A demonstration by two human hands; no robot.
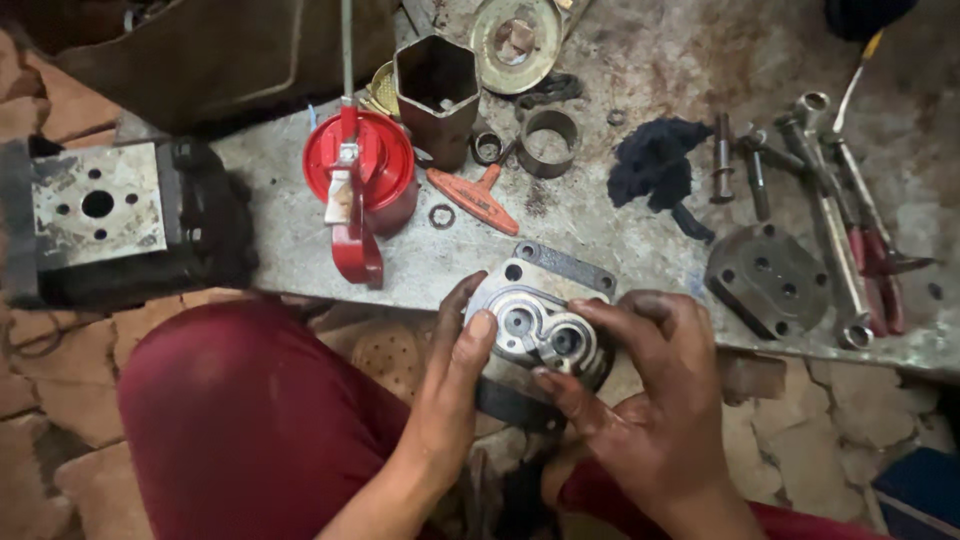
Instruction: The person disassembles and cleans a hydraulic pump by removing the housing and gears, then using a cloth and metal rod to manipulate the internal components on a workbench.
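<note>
a: grimy metal table (620,215), stained, cluttered with parts. brick floor (60,450) under it. person sits with a dark red trouser knee (240,420) at the edge.

b: hands?

a: both on a grey metal pump housing (540,325), figure-eight cavity with two round bores facing up. it's held just off the table's near edge, over the lap.

b: grip?

a: left hand (450,390) clasps the housing's left side, thumb laid on its face. right hand (650,400) wraps the right side, fingers (570,390) curled in at the lower rim. both clenched on it.

b: around it?

a: red oil can (360,180) with a trigger, left of centre. orange-handled tool (473,198) beside it. dark hex socket (437,95) upright behind, steel ring (549,140) near that. dark blue rag (655,165) right of centre. flat grey cover plate (768,278) with bolt holes on the right, wrenches (830,220) and bolts beyond it. black block with a drilled steel face (95,205) far left.
</note>
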